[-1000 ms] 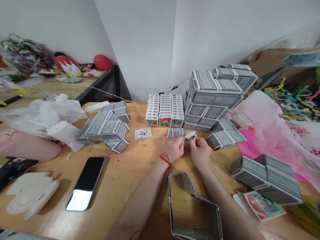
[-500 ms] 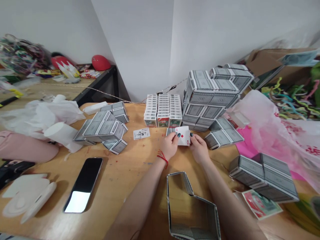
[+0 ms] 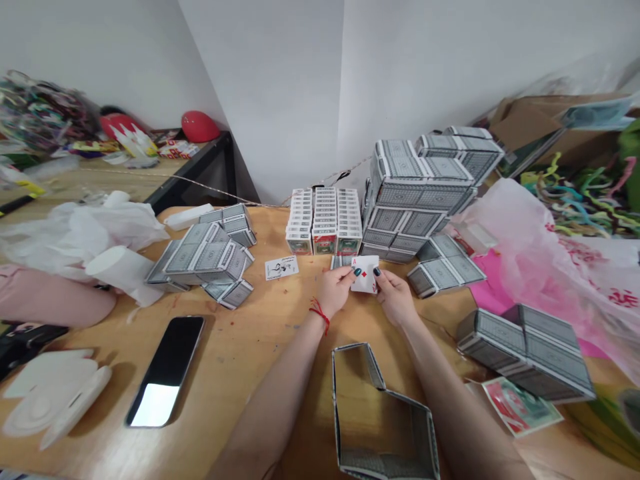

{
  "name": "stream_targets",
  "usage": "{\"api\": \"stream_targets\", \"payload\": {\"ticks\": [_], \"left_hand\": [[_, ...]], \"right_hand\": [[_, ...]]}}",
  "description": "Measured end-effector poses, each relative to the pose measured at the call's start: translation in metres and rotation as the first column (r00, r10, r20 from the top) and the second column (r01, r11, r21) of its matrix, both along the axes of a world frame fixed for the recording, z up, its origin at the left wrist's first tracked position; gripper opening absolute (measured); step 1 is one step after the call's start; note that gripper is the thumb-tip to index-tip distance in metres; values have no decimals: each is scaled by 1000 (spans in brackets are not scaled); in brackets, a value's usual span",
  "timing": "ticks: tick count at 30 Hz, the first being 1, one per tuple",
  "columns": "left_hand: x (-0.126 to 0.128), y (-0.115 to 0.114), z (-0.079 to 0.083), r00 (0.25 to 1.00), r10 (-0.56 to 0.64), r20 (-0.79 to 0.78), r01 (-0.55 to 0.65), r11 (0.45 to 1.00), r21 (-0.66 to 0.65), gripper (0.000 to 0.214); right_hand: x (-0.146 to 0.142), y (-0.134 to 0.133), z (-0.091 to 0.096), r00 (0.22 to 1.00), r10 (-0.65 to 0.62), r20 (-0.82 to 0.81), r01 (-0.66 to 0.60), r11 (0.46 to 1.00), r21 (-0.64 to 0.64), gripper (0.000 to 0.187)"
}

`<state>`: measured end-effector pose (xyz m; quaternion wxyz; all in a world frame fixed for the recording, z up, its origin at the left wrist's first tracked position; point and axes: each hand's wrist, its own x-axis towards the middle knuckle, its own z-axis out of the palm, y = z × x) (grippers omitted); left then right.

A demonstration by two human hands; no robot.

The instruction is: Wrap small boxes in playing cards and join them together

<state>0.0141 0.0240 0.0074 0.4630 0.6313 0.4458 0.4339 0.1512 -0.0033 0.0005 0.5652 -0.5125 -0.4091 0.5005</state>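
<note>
Right thumb (image 3: 377, 273) now overlaps playing card (image 3: 365, 283)
Left hand (image 3: 334, 291) and right hand (image 3: 398, 300) pinch opposite sides, probably steadying it.

Partly covered, partly out of frame.
Your thumbs (image 3: 357, 272) cover bits of the card (image 3: 365, 283), and your left hand (image 3: 334, 291) hides part of the block (image 3: 340, 261) at its 10 o'clock. Your forearms (image 3: 285, 393) leave the bottom edge around 6 o'clock; the pink cylinder (image 3: 53, 297) at 9 and pink bag (image 3: 565, 263) at 3 are cut off sideways. The bundle (image 3: 40, 120) at 10 is blurred.
</note>
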Motion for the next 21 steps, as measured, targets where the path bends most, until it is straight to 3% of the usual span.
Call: {"api": "stream_targets", "payload": {"ticks": [5,8,13,21], "left_hand": [[0,0,0,999,-32,18,32,999,-9,39],[4,-3,2,994,-13,108,21,997,-74,39],[14,-6,6,942,81,324,19,955,-295,32],[15,-4,9,872,166,460,63,894,-443,29]], "right_hand": [[3,1,-3,997,-47,55,47,999,-5,38],[0,0,-4,996,-55,65,56,998,-3,38],[-10,-5,-2,992,50,116,-52,999,12,38],[-13,-9,8,958,226,176,-236,971,37,33]]}}
